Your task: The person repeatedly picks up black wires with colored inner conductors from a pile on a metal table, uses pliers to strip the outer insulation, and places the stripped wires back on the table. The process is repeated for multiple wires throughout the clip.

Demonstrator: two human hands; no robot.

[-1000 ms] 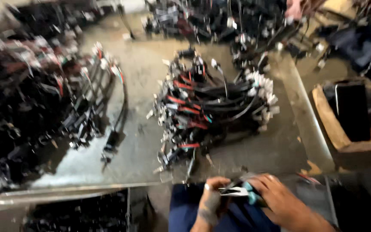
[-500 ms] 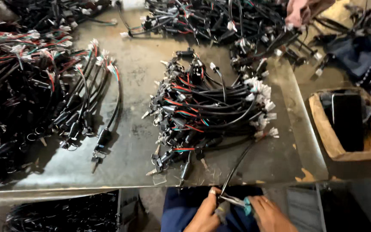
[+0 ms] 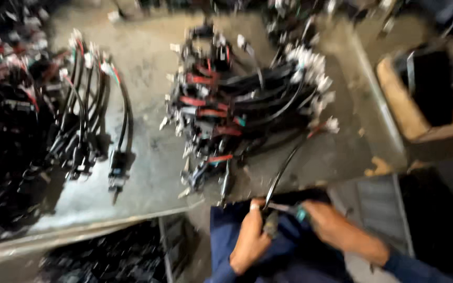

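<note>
My left hand [image 3: 248, 240] is closed around the lower end of a single black cable [image 3: 285, 166], just below the table's front edge and over my blue-clad lap [image 3: 289, 258]. The cable runs up and right to a white connector [image 3: 332, 124] at the edge of the heap of black and red wire harnesses [image 3: 237, 105] in the middle of the table. My right hand [image 3: 332, 227] grips a small tool with a teal handle [image 3: 300, 212], its metal tip pointing at the cable end by my left hand. The picture is blurred, so the tool's jaws are unclear.
A worn metal table [image 3: 153, 173] also carries a second spread of black harnesses [image 3: 79, 126] on its left side. A brown cardboard box [image 3: 394, 99] holding something dark stands at the right. Under the table's front left is a bin of dark parts [image 3: 106, 257].
One black cable now stretches from the middle heap down to my hands. Both hands stay close together at the table's front edge; the view has shifted and blurred.
</note>
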